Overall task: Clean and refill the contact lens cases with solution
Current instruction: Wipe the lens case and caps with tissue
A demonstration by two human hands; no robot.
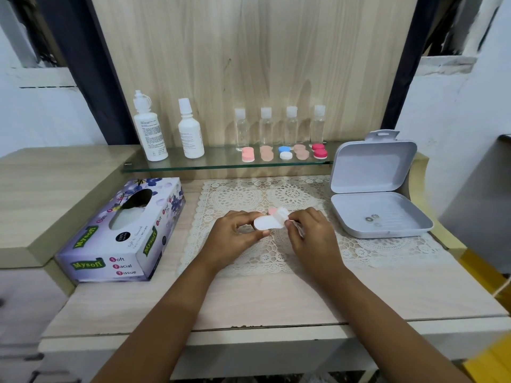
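Head view: work sits over the lace mat point(235, 197), at the centre of the surface.
Lens case point(269, 223): white with a pink cap, held between both hands.
Left grip point(235, 236): fingers curl round the white end, likely to steady it.
Right grip point(309, 233): pinches the capped end, probably to unscrew it.
Solution bottles point(150, 134): on the shelf at 11 o'clock, ready for refilling.
Tissue box point(121, 233): 9 o'clock, handy for wiping.

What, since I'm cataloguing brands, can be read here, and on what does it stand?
"Mysoft": green banners on the tissue box, on its end, top and side.
"Soft Facial Tissue": the tissue box's near end.
The left white bottle and right white bottle: print too small to read.
The black round sticker on the box: blurred.
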